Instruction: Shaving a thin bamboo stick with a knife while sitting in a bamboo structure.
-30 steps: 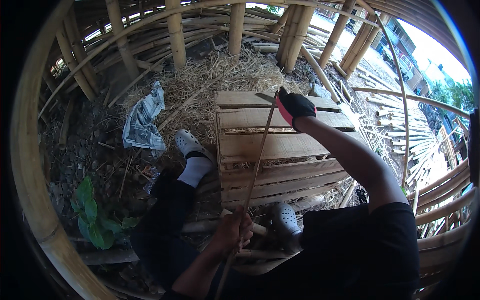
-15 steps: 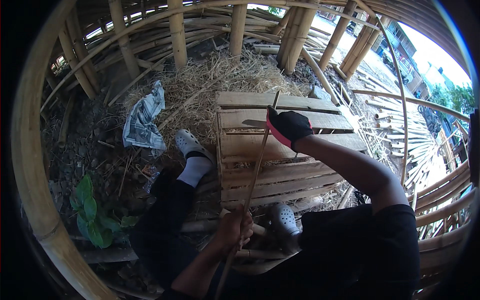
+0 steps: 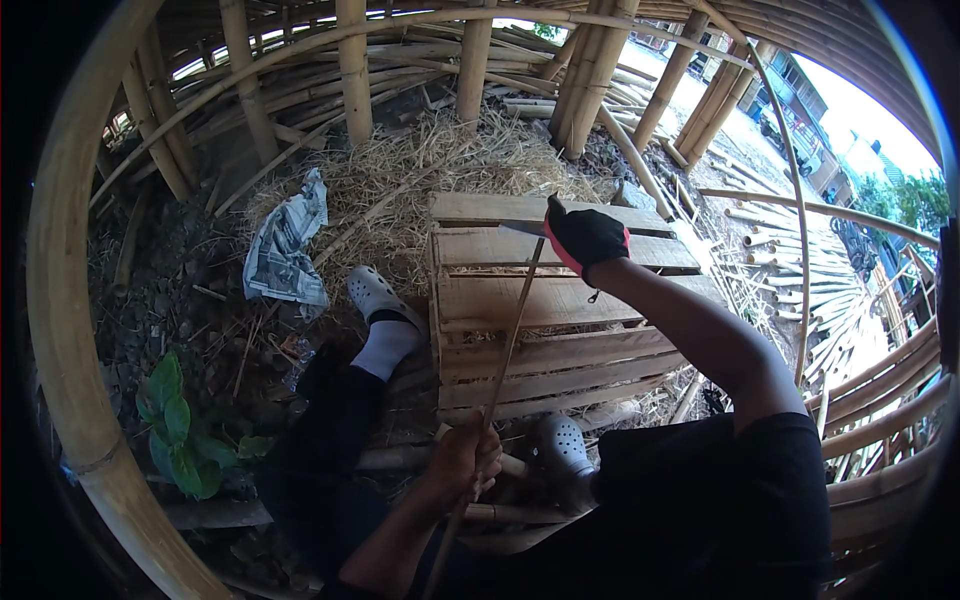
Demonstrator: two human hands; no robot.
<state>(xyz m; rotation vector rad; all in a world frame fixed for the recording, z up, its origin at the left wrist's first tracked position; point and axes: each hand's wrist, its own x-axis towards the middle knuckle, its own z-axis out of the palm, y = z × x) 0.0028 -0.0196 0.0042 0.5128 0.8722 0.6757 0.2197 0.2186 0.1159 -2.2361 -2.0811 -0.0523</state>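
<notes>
Head camera, far left of the frame: a smooth, tan bamboo pole (image 3: 75, 390), ringed at a node, bowed along the rim. Beside it at lower left grew a plant (image 3: 177, 440) with broad, glossy green leaves, and above that a crumpled sheet of newspaper (image 3: 288, 245) lay in stiff folds on rough, stony ground. Dry, tangled straw (image 3: 430, 165) spread across the upper middle. Left of centre, a grey, perforated rubber clog (image 3: 378, 292) covered one foot over a white sock. At lower centre, the bare left hand (image 3: 462, 462) had its fingers curled tightly around a long, slender wooden strip (image 3: 508, 350), which slanted from the bottom edge up to the middle of the frame. Behind the strip stood a crate (image 3: 560, 300) of flat, pale, grainy slats with dark gaps between. Over its upper part, a thin, flat knife blade (image 3: 522, 229) jutted leftward from the right hand (image 3: 588, 240), gloved in black and pinkish red; its fingers were closed on the knife's hidden handle. Blade and glove met the strip's upper end; whether the edge bit in could not be told. At right lay round, cut bamboo lengths (image 3: 800, 265).
</notes>
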